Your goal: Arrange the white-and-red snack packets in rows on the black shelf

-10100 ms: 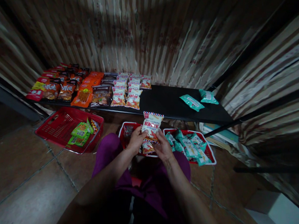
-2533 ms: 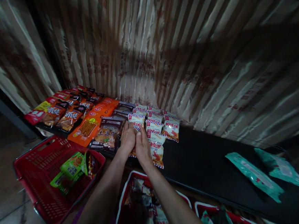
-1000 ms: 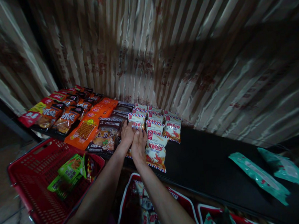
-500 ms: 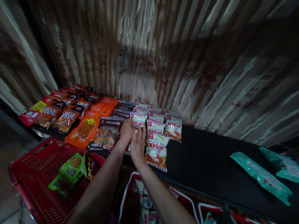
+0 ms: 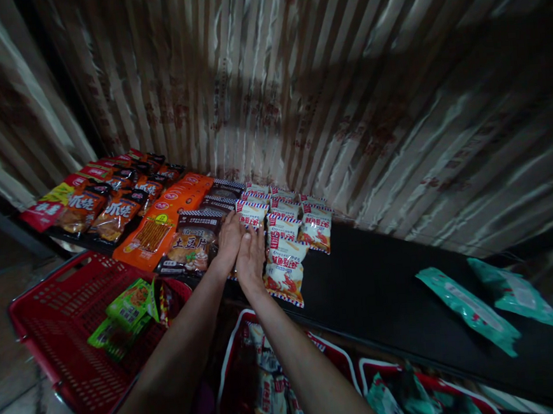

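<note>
Both hands rest close together at the front of the shelf, thumbs side by side, over a small white snack bag that they mostly hide. My left hand (image 5: 230, 239) lies palm down with outstretched fingers, beside a dark brown bag of potato slices (image 5: 188, 242). Fingers extended forward, my right hand (image 5: 251, 253) is flat on the covered bag, left of a white snack bag (image 5: 284, 273) with red lettering. Behind the fingertips, another white snack bag (image 5: 252, 212) leads back to more of its kind in overlapping rows.
Orange packets (image 5: 156, 232) and dark snack packs (image 5: 119, 213) fill the black shelf's left part. Two teal packets (image 5: 471, 310) lie at right. Below stand a red basket (image 5: 79, 382) with green packets, a basket (image 5: 227, 377) of white bags and a basket (image 5: 366, 378) of teal packets. Corrugated sheeting (image 5: 267, 93) rises behind.
The view has shifted slightly, so the shelf and baskets appear a little further left and higher. Both hands stay at the same place over the covered bag.
</note>
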A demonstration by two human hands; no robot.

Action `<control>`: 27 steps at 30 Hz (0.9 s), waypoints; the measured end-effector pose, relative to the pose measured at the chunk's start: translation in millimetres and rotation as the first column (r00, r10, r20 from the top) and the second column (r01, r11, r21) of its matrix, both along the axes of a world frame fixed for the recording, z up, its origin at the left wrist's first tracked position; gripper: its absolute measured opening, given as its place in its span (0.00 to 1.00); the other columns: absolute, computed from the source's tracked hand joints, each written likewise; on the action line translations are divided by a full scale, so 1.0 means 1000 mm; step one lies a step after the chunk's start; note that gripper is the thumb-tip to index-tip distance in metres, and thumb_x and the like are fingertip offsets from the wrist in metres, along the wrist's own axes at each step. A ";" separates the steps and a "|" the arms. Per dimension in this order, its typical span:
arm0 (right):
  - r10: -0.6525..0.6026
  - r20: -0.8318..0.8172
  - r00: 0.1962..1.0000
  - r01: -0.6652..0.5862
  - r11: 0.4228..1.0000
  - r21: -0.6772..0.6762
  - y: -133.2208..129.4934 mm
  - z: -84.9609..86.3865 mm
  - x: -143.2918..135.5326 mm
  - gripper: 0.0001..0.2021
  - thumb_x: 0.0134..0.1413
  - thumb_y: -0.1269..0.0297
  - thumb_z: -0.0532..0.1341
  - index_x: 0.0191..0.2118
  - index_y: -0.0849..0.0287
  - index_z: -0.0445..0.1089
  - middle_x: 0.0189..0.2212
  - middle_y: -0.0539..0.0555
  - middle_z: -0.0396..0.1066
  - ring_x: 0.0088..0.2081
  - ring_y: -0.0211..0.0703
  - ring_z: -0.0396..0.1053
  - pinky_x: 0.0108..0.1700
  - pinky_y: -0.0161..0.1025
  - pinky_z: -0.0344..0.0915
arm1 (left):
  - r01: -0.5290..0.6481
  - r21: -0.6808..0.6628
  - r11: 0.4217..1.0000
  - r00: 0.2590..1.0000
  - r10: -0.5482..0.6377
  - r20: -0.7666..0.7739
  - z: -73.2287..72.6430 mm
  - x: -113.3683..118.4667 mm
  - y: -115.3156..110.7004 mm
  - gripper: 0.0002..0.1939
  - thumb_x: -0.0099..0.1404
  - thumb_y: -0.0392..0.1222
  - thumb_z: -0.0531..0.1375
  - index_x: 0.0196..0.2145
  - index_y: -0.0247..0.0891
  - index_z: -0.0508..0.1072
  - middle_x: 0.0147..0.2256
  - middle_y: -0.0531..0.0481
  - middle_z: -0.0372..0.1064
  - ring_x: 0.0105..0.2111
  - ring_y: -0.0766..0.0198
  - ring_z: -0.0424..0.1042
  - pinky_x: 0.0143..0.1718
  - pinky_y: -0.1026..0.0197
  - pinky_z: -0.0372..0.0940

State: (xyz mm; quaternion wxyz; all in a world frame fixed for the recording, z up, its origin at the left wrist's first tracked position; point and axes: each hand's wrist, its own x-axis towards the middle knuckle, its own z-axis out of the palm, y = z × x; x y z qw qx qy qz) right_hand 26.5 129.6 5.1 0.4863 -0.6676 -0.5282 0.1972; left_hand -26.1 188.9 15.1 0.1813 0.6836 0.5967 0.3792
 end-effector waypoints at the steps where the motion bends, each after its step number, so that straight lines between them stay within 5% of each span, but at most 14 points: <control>1: 0.004 -0.006 1.000 -0.004 1.000 -0.003 0.000 -0.001 0.000 0.30 0.60 0.51 0.37 0.60 0.63 0.55 0.64 0.60 0.44 0.65 0.48 0.40 0.63 0.53 0.38 | 0.000 0.004 1.000 1.000 0.000 -0.015 -0.001 0.000 0.000 0.19 0.63 0.33 0.49 0.51 0.32 0.66 0.56 0.38 0.61 0.57 0.59 0.59 0.56 0.57 0.57; 18: -0.004 -0.007 1.000 0.003 0.995 -0.096 -0.002 0.008 -0.003 0.29 0.61 0.53 0.36 0.62 0.63 0.52 0.66 0.60 0.40 0.66 0.50 0.33 0.63 0.56 0.36 | -0.030 0.155 0.987 0.999 0.035 -0.032 -0.007 0.001 0.004 0.17 0.62 0.29 0.48 0.46 0.28 0.69 0.48 0.36 0.68 0.54 0.59 0.62 0.56 0.55 0.57; 27: 0.006 0.015 1.000 -0.006 1.000 -0.015 -0.003 0.001 -0.002 0.30 0.61 0.53 0.37 0.61 0.65 0.53 0.65 0.61 0.42 0.66 0.49 0.32 0.63 0.56 0.35 | -0.059 0.183 0.981 0.997 0.067 -0.033 -0.007 0.001 0.004 0.18 0.61 0.29 0.47 0.45 0.31 0.70 0.47 0.40 0.70 0.52 0.60 0.65 0.55 0.54 0.58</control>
